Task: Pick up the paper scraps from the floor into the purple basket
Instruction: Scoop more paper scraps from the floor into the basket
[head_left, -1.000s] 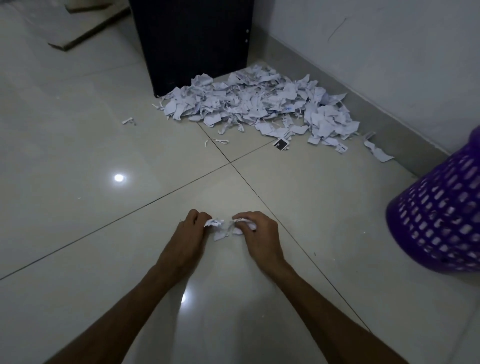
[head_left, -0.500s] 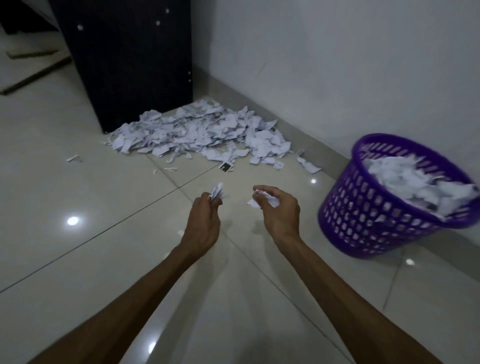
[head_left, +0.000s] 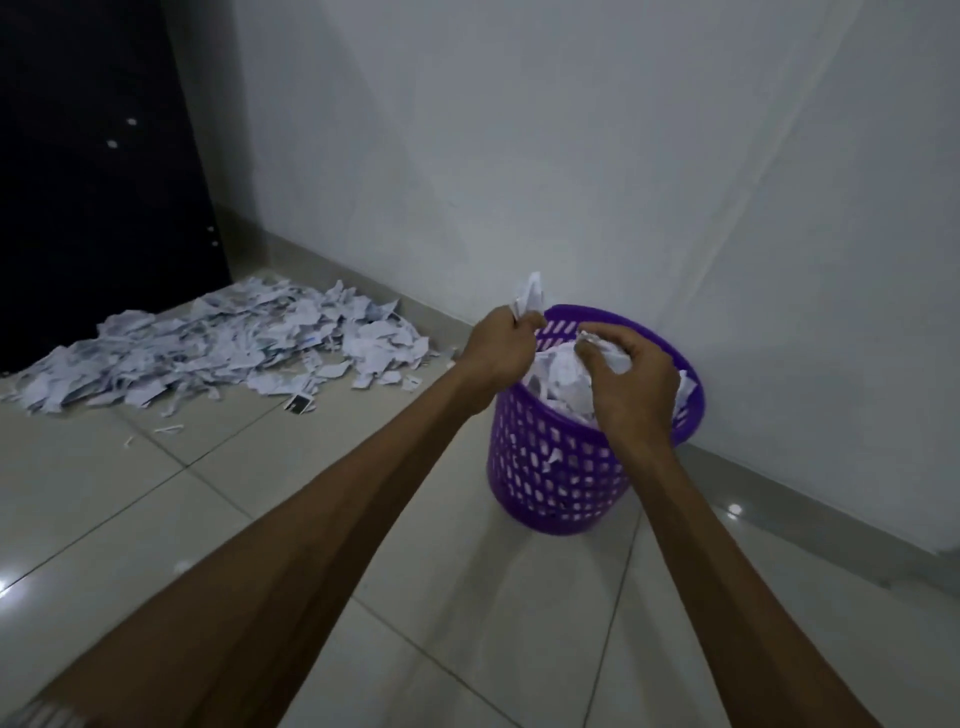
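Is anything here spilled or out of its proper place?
Yes. A large pile of paper scraps lies on the floor beside the dark cabinet, outside the purple basket, which looks nearly full.

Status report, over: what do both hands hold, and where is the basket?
Left hand pinches scraps above basket rim. Right hand grips scraps over purple basket, already heaped. Big pile remains on floor. Nothing in the way.

Both hands hang over the purple basket (head_left: 550, 467), which holds white scraps. The left hand (head_left: 498, 351) pinches a scrap (head_left: 530, 296); the right hand (head_left: 631, 387) grips another (head_left: 605, 348). A scrap pile (head_left: 228, 348) lies beside a dark cabinet (head_left: 93, 182).
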